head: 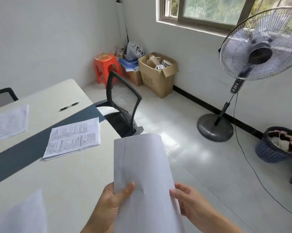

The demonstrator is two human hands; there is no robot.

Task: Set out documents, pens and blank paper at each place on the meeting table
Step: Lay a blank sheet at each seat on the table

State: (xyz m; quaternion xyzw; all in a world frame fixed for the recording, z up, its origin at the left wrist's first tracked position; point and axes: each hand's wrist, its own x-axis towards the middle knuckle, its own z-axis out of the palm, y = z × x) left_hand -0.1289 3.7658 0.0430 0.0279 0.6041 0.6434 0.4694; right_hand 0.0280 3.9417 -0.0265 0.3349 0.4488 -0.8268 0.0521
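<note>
I hold a sheaf of blank white paper [141, 169] upright over the table's right edge. My left hand [111, 204] grips its lower left side with the thumb on top. My right hand [190, 204] pinches its lower right edge. On the white meeting table [71, 182] a printed document [72, 137] lies near the right edge, and a second printed document [9, 123] lies at the far left. A black pen [69, 106] lies beyond them towards the table's far end. Another blank sheet [24, 214] lies at the bottom left.
A black mesh chair [123, 101] stands at the table's right side, another chair [2, 96] at the far left. A standing fan [259, 47] and a dark waste basket [279, 145] are on the right. Cardboard boxes [157, 74] and an orange stool [106, 68] fill the corner.
</note>
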